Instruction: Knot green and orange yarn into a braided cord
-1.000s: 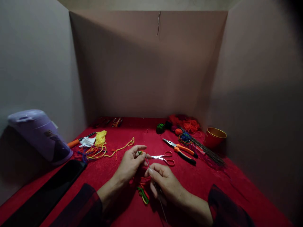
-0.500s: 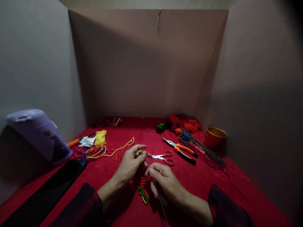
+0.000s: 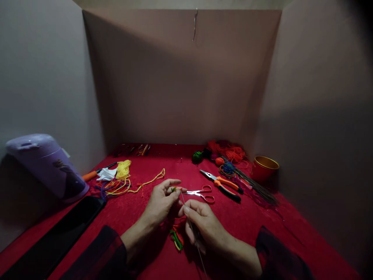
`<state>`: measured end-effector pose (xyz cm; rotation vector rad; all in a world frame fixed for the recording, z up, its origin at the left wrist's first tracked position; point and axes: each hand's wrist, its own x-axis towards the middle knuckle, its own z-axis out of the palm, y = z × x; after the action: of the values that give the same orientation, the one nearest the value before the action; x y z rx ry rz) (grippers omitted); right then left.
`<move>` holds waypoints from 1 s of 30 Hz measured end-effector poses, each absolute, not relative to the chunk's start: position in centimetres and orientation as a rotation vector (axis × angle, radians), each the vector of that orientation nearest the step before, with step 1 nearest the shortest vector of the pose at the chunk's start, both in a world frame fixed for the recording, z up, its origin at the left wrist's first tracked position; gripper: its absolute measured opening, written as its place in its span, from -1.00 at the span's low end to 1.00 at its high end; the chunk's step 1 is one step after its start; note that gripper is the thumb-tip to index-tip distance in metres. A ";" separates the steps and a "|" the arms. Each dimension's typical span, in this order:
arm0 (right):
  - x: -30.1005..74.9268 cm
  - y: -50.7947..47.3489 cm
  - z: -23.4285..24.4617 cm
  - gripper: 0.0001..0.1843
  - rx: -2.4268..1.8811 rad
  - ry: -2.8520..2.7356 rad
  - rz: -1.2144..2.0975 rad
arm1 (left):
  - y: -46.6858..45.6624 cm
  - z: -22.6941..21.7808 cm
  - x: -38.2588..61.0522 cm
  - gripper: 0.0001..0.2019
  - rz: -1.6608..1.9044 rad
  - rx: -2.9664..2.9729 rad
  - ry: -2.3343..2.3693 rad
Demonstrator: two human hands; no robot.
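Note:
My left hand [image 3: 161, 200] pinches a small piece of green and red yarn [image 3: 174, 189] between thumb and fingers. My right hand [image 3: 201, 221] grips a long thin wire [image 3: 199, 256] between thumb and forefinger. The upper end of the wire meets the yarn at my left fingertips; whether it passes through cannot be made out. Below my hands hangs or lies a short bundle of green, yellow and red yarn [image 3: 176, 238]. Just beyond my fingers are scissors [image 3: 201, 193] with red handles, partly behind my left fingertips.
Orange-handled pliers [image 3: 223, 184] lie to the right, near a bunch of thin rods [image 3: 253, 184], yarn balls [image 3: 197, 157] and a red cup [image 3: 264, 169]. Leftward are yellow yarn [image 3: 124, 170], a white cloth [image 3: 107, 174], a black tray [image 3: 58, 237] and a leaning purple container [image 3: 49, 167].
Both hands keep nearly the same pose, with the wire still at the yarn. The whole view has shifted very slightly.

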<state>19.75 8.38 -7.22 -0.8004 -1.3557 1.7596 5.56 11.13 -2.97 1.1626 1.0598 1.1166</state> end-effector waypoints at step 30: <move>19.8 8.5 -6.4 -0.71 -0.896 -1.173 1.481 | 10.9 -1.8 4.9 -0.45 1.006 1.184 0.949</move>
<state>19.82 8.54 -6.36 -0.8955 -1.1729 1.4812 4.95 10.90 -1.84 1.1843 0.9493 1.0059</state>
